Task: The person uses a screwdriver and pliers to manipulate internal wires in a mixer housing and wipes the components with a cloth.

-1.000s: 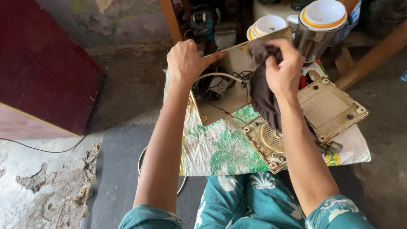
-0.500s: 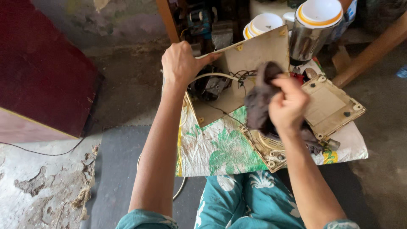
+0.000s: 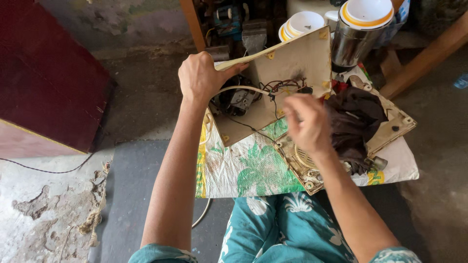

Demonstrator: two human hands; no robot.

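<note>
The left hand (image 3: 200, 78) pinches the upper-left edge of the cream panel (image 3: 292, 63), tilted up over the patterned sack (image 3: 243, 170). The panel looks stiff, thin and light, best gripped by its rim clear of the wires (image 3: 280, 87); its long axis runs lower-left to upper-right. Right of the panel, the blurred right hand (image 3: 304, 122) hovers loosely curled beside the dark cloth (image 3: 353, 119); I cannot tell if it holds anything.

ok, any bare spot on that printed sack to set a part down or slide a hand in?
Free: the green-leaf patch of the sack, bordered by the tilted cream panel, the vented base and the left arm. Crowded: under the panel (motor, wires) and the base, where the dark cloth lies beside the right hand.
</note>
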